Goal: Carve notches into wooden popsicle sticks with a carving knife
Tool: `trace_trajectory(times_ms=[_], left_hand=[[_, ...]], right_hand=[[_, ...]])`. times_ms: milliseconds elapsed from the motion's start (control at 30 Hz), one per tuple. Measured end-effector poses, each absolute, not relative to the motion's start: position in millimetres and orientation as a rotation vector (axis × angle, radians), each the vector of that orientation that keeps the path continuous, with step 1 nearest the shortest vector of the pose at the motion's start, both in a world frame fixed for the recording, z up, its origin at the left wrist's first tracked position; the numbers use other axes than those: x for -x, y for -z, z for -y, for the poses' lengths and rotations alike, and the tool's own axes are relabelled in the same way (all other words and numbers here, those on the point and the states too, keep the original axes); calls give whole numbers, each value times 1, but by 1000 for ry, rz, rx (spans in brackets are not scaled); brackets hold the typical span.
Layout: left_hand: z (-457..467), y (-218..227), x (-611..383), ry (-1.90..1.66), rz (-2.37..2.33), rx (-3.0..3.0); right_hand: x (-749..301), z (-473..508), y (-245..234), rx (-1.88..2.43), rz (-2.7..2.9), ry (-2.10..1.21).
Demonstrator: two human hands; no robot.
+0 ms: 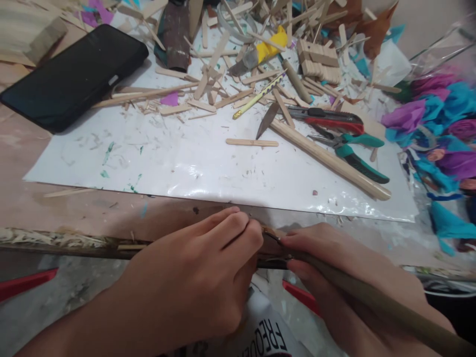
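Note:
My left hand [208,258] is closed in a pinch at the table's front edge. What its fingertips hold is hidden behind the knuckles. My right hand [357,277] grips a long wooden-handled tool [372,297], its shaft running down to the lower right corner. The tool's thin metal tip points at my left fingers, beside a small sliver of brownish wood. Beyond the hands, one popsicle stick [252,143] lies on a white sheet [178,158]. A small hammer [330,158] with a pale wooden handle rests to its right, with green-handled pliers [360,153] and a box cutter [323,119].
A black phone [74,74] lies at the left. Loose popsicle sticks [213,64], a yellow-handled tool [260,52], a patterned pencil [260,94] and a stick bundle [320,62] crowd the back. Coloured crepe paper [446,124] fills the right side. Wood shavings cling along the table edge [67,238].

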State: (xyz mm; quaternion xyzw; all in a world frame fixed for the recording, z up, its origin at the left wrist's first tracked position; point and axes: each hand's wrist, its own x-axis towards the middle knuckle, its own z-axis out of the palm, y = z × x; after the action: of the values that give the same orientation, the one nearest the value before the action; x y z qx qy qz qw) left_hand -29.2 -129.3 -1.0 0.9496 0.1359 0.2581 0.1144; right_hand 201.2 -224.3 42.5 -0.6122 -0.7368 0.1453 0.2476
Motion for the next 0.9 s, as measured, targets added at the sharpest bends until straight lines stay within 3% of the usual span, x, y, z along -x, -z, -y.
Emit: trace_trajectory(times_ms=[167,667,900], left_hand=[[128,1,29,-789,-416,-2735],[121,-8,39,-541,-393,-2725],[119,-8,37,-586,-568,-2515]], right_hand=[[-197,219,-45,1681,2023,-410],[-208,230,-26,1681,1410,-425],[-205,234,-20,1688,1160,-508]])
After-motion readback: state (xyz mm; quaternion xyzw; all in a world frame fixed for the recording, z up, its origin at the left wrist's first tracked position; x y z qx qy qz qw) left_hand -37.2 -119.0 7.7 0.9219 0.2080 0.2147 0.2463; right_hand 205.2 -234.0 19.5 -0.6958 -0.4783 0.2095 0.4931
